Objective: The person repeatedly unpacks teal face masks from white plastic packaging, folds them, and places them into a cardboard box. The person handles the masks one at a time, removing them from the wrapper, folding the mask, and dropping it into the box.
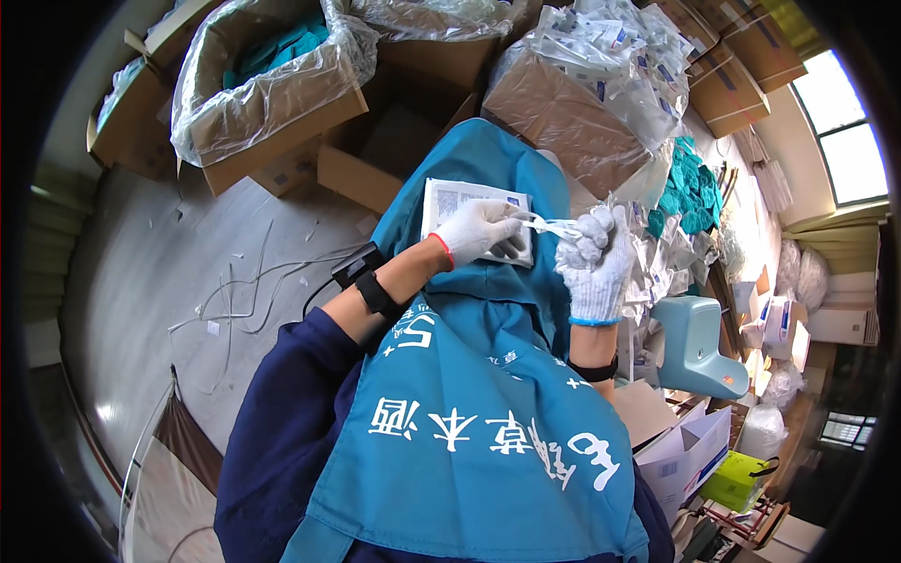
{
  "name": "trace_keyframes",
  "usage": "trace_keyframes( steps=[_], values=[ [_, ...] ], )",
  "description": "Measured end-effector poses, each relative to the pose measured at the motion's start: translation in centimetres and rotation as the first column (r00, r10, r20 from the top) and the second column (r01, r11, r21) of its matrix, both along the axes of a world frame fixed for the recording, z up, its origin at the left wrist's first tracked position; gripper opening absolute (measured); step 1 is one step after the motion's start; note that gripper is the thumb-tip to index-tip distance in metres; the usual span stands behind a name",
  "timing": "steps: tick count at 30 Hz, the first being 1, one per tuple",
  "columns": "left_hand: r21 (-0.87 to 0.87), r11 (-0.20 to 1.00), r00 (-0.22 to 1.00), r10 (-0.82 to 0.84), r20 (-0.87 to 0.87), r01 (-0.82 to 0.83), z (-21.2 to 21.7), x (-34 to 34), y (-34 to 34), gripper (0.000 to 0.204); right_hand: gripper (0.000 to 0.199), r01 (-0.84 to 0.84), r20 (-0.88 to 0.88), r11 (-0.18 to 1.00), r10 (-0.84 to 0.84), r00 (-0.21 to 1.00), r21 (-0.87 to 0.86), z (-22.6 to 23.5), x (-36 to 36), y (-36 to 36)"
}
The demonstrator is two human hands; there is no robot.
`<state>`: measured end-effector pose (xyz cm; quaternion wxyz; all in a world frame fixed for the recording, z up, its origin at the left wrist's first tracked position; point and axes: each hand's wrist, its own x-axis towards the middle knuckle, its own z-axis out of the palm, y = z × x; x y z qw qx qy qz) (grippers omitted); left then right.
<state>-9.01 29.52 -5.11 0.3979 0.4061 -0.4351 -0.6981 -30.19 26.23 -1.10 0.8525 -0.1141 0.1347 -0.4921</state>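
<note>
The gloved left hand (479, 232) pinches one end of a white cord (552, 225) and the gloved right hand (593, 261) is clenched around its other part, so the strand spans the gap between them. Beneath the left hand, on the teal apron (441, 375) over the lap, lies a flat white packet (445, 199), partly hidden by that hand. Beyond both hands stand open cartons, one with a clear plastic liner (211, 117) left of them, while a blue-green stool (693, 342) is to the right of the right hand.
</note>
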Motion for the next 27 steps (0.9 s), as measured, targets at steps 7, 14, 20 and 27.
trace_keyframes(
  steps=[7, 14, 20, 27],
  values=[
    [-0.032, 0.972, 0.970, 0.234, 0.071, -0.232, 0.0, -0.7, -1.0, 0.028, 0.040, 0.022, -0.093, 0.997, -0.014, 0.996, 0.079, -0.2, 1.2, 0.6],
    [0.330, 0.928, 0.858, 0.307, -0.412, -0.173, 0.0, -1.0, -1.2, 0.024, 0.039, 0.013, -0.140, 0.990, 0.007, 0.990, 0.137, -0.7, 1.8, 0.8],
    [0.472, 0.852, 0.756, 0.460, -0.466, -0.227, 0.6, -0.3, -1.3, 0.019, 0.039, 0.003, -0.173, 0.988, 0.024, 0.985, 0.154, -1.4, 1.6, 0.8],
    [0.503, 0.835, 0.731, 0.484, -0.481, -0.222, -0.3, 0.0, -1.3, 0.016, 0.038, 0.012, -0.202, 0.984, 0.025, 0.979, 0.179, -1.2, 1.8, 0.8]
  ],
)
